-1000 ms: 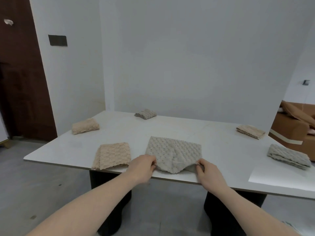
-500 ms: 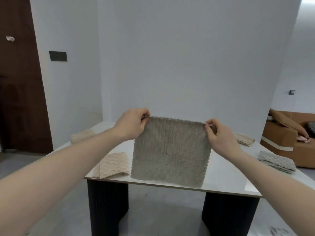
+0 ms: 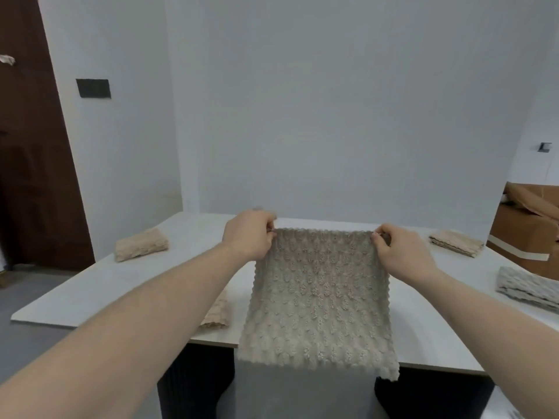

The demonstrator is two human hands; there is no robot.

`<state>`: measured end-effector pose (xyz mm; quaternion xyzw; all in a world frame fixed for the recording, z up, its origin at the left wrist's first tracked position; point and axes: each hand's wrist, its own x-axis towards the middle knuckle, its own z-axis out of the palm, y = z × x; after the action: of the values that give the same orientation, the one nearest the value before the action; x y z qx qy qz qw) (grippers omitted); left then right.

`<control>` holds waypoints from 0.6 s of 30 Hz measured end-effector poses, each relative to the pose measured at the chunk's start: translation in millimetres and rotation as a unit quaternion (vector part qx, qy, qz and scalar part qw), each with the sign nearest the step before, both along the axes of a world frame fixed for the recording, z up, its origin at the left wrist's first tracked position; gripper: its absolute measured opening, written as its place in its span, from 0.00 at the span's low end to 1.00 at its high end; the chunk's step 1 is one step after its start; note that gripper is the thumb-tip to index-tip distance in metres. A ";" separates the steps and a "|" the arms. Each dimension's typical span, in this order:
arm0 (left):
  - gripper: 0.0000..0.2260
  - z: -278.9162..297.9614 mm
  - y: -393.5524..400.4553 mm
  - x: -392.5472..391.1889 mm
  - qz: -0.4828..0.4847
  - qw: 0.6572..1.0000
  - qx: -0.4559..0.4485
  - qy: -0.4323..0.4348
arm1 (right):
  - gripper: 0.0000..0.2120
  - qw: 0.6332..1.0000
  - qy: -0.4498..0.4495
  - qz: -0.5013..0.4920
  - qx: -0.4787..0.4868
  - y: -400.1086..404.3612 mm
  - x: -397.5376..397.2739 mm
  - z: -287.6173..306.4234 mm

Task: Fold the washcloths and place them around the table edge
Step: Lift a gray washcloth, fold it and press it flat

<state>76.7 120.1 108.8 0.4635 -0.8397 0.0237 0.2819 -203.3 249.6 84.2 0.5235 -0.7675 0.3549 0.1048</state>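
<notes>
Nearest the camera, two bare forearms reach forward over the near edge of the white worktop [image 3: 127,285]. The left hand [image 3: 248,235] pinches the upper left corner of a grey-beige washcloth [image 3: 319,300], and the right hand [image 3: 403,257] pinches its upper right corner, fingers curled round the hem. The cloth hangs unfolded and flat between them, its lower edge falling below the worktop's near edge. Just left of it, partly hidden by the left forearm, a folded tan washcloth [image 3: 216,314] lies by the near edge. Farther out, a folded peach washcloth [image 3: 141,244] sits near the left edge, a folded grey washcloth [image 3: 527,287] near the right edge, and a folded beige washcloth [image 3: 456,242] toward the far right corner. Beyond stand a white wall, a dark door [image 3: 33,164] and cardboard boxes [image 3: 526,234].
</notes>
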 end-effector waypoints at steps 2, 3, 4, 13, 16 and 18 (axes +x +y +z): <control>0.07 -11.6 -13.0 -9.3 0.020 0.998 0.048 0.031 | 0.09 1.000 -0.004 -0.006 0.007 -11.9 -5.6 -8.4; 0.07 -16.2 -19.5 -13.3 0.029 0.996 0.075 0.050 | 0.09 1.000 -0.005 -0.009 0.010 -17.4 -8.2 -11.4; 0.07 -19.9 -25.9 -17.0 0.034 0.992 0.098 0.070 | 0.09 1.000 -0.003 -0.009 0.010 -22.6 -10.9 -13.6; 0.05 -21.8 -56.0 -34.0 0.028 0.978 0.120 0.170 | 0.09 0.998 0.006 0.011 -0.056 -49.3 -23.2 -14.0; 0.03 -26.2 -52.1 -29.3 -0.003 0.976 0.130 0.176 | 0.09 0.998 -0.006 0.022 -0.055 -47.3 -20.7 -19.2; 0.04 -33.4 -49.1 -24.5 -0.023 0.978 0.134 0.160 | 0.08 0.998 -0.006 0.034 -0.043 -40.9 -17.7 -25.4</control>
<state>52.2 71.0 75.5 0.4757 -0.7894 -0.1704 0.3485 -221.0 208.7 58.8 0.5425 -0.7335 0.3942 0.1107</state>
